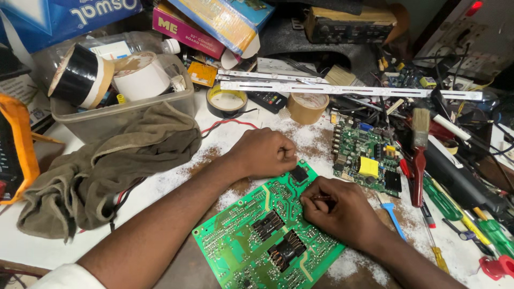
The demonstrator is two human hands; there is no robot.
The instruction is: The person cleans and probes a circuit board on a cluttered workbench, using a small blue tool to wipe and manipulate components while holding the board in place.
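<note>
- Nearest me, my right hand [337, 208] pinches a thin brown-tipped tool [319, 198] against the flat green circuit board [267, 230].
- My left hand [265, 152], fisted and holding nothing visible, rests at the board's top edge.

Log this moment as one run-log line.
left hand: fisted at green circuit board top edge | right hand: pinching small part on board | second board, paintbrush to right | cloth to left
</note>
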